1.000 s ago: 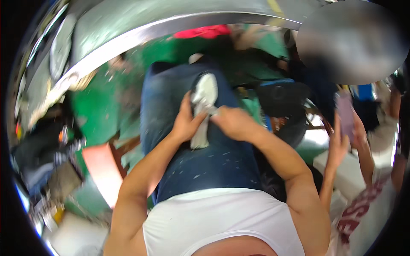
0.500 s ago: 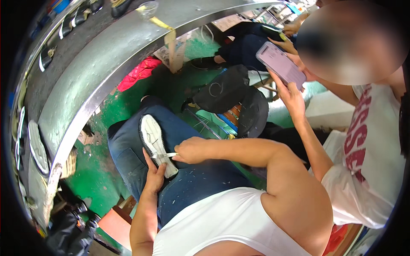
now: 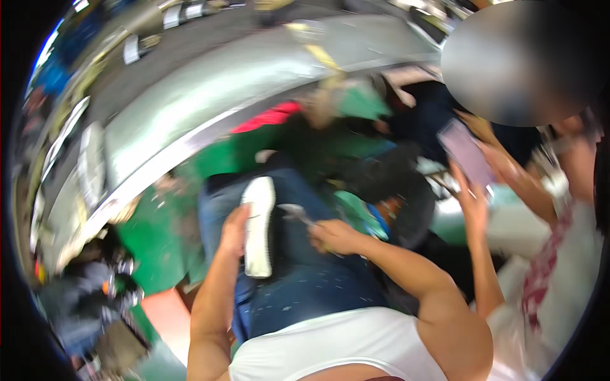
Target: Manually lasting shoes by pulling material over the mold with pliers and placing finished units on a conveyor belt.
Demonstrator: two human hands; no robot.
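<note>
My left hand (image 3: 236,230) grips the edge of a white shoe sole (image 3: 258,219) from its left side. The sole lies lengthwise over my lap, with its pale face turned up. My right hand (image 3: 333,237) is closed around the handle of a small tool with a flat, light head (image 3: 293,210); blur hides its exact kind. That head points left and is held over my dark blue trousers (image 3: 305,286), a short way to the right of the sole and apart from it.
A long grey workbench (image 3: 165,114) curves along the left and back, with several shoes (image 3: 136,47) on it. At the right a person holds a phone (image 3: 467,152) close to my right arm. Pink cloth (image 3: 270,117) lies under the bench edge, and a black stool (image 3: 403,184) stands ahead.
My right hand has drawn the tool off the sole to the right. The sole now stands straighter. The whole view has swung, shifting bench and lap to the right in the picture.
</note>
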